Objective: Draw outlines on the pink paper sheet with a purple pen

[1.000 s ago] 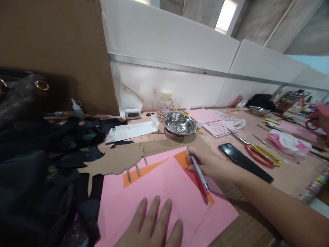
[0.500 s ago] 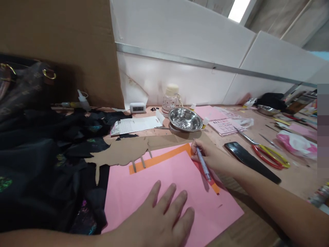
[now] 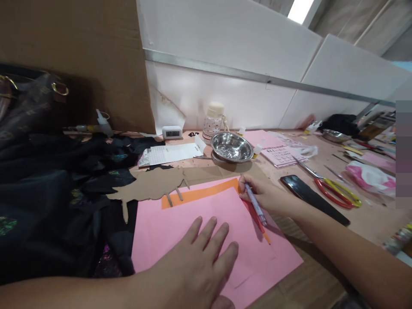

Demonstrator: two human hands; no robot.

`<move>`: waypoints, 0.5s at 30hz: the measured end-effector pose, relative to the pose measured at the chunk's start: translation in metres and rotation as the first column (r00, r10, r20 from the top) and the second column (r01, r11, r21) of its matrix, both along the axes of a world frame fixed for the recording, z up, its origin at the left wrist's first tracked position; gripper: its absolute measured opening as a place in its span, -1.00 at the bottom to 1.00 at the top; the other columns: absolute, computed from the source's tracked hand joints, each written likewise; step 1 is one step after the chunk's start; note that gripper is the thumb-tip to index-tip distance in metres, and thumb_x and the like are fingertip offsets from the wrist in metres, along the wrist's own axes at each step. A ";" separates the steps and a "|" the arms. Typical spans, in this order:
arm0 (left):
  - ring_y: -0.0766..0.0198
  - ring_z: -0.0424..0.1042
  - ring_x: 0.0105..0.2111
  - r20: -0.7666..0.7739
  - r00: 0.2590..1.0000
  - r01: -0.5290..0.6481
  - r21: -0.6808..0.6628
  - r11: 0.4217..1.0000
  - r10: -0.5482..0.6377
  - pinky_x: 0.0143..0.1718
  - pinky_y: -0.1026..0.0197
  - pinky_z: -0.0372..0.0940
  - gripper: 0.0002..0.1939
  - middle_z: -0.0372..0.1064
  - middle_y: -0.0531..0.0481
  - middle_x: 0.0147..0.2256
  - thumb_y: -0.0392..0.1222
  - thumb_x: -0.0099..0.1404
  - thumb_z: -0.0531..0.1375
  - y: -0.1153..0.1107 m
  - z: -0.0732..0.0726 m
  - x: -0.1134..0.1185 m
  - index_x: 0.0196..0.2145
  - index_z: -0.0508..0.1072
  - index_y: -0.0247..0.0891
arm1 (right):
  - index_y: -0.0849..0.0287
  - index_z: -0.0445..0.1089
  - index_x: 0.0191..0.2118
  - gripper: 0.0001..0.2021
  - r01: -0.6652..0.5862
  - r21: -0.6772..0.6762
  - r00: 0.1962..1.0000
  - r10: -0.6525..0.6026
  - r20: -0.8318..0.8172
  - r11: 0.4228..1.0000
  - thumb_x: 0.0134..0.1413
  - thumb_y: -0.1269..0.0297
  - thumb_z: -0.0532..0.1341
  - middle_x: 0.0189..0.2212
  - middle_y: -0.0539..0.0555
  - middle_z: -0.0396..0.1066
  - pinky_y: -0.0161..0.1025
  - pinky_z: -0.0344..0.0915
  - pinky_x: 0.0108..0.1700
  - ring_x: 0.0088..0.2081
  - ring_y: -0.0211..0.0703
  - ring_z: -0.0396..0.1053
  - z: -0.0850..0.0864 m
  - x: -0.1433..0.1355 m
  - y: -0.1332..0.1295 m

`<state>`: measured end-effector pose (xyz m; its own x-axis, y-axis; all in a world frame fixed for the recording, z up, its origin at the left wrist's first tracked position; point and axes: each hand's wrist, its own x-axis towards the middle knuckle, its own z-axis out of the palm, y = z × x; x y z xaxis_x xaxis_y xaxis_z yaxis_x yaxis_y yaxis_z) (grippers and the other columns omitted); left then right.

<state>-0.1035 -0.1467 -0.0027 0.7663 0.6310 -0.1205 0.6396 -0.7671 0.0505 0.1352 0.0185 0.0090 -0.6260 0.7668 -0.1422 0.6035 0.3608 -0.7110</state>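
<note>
My left hand (image 3: 196, 262) lies flat on a pink sheet (image 3: 189, 223) with its fingers spread. At the sheet's top right corner, my right hand (image 3: 257, 194) is closed around a purple pen (image 3: 255, 204), which slants across the hand. An orange strip (image 3: 206, 194) shows along the top of the pink sheet, and a narrow red strip (image 3: 254, 216) shows below the right hand. A cut-out brown cardboard shape (image 3: 151, 184) with thin prongs overlaps the strip's left end.
Black fabric (image 3: 58, 214) covers the left side. Behind the sheets are a metal bowl (image 3: 231, 147), a bottle (image 3: 213, 122) and a small clock (image 3: 172, 132). On the right lie a black phone (image 3: 312, 199) and red-and-yellow-handled scissors (image 3: 337, 193).
My left hand has shifted slightly up the view. Less of the orange and red strip shows below my right hand, and a crease or mark now shows low on the pink sheet.
</note>
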 end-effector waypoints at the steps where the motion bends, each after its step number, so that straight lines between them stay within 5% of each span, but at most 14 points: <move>1: -0.53 0.18 0.38 0.016 1.000 -0.008 -0.022 1.000 0.009 0.20 -0.52 0.36 -0.25 0.08 -0.63 0.41 0.22 0.63 -0.12 0.001 0.001 0.000 0.45 0.23 -0.45 | 0.04 0.23 -0.25 -0.87 -0.008 -0.011 1.000 0.008 0.003 1.000 0.30 0.25 0.22 -0.38 -0.06 0.35 -0.16 0.30 -0.25 -0.33 -0.12 0.35 0.000 0.001 0.001; 7: -0.45 0.22 0.40 0.083 0.997 0.001 -0.045 0.999 0.003 0.26 -0.45 0.32 -0.24 0.14 -0.55 0.42 0.26 0.61 -0.05 0.003 -0.001 -0.002 0.46 0.21 -0.41 | 0.03 0.20 -0.25 -0.77 0.053 -0.093 0.997 -0.057 -0.050 0.994 0.30 0.16 0.30 -0.43 -0.08 0.33 -0.22 0.31 -0.36 -0.40 -0.15 0.36 0.003 -0.002 -0.002; 10: -0.46 0.37 0.31 0.058 0.998 0.014 0.135 0.991 -0.022 0.15 -0.37 0.44 -0.24 0.24 -0.55 0.37 0.24 0.56 0.09 0.001 -0.008 -0.002 0.44 0.25 -0.41 | 0.02 0.18 -0.24 -0.71 0.152 -0.124 0.980 -0.166 -0.112 0.981 0.33 0.06 0.31 -0.45 -0.11 0.29 -0.22 0.33 -0.40 -0.44 -0.18 0.36 0.005 -0.004 -0.004; 15: -0.38 0.60 0.07 0.033 0.999 -0.042 0.521 0.852 0.030 -0.08 -0.21 0.53 -0.45 0.48 -0.54 0.19 0.02 0.53 0.13 -0.008 -0.033 -0.005 0.24 0.44 -0.49 | 0.00 0.21 -0.26 -0.69 0.258 0.125 0.949 -0.226 -0.220 0.958 0.37 -0.06 0.26 -0.50 -0.13 0.20 -0.27 0.14 -0.53 -0.54 -0.21 0.19 0.002 -0.004 -0.007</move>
